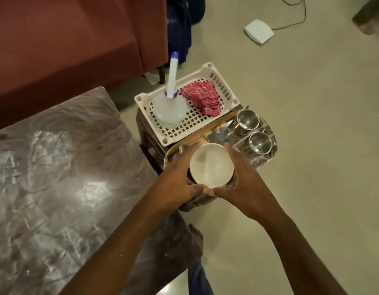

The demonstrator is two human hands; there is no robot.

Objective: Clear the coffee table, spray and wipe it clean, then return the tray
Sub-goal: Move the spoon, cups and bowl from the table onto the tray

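Beige floor [312, 167]; maroon sofa [67, 39] upper left; white box [258, 30] with cable [304, 13] on floor

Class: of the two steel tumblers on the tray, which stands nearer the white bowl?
The lower tumbler in the picture, just beyond the right hand gripping the bowl; the other tumbler stands farther, beside the basket.

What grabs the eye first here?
The white bowl at centre frame, held between the left hand and right hand over the near end of the steel tray. Behind it, two steel cups stand on the tray's right side, and a white basket holds a spray bottle and a red cloth. The glossy coffee table fills the left.
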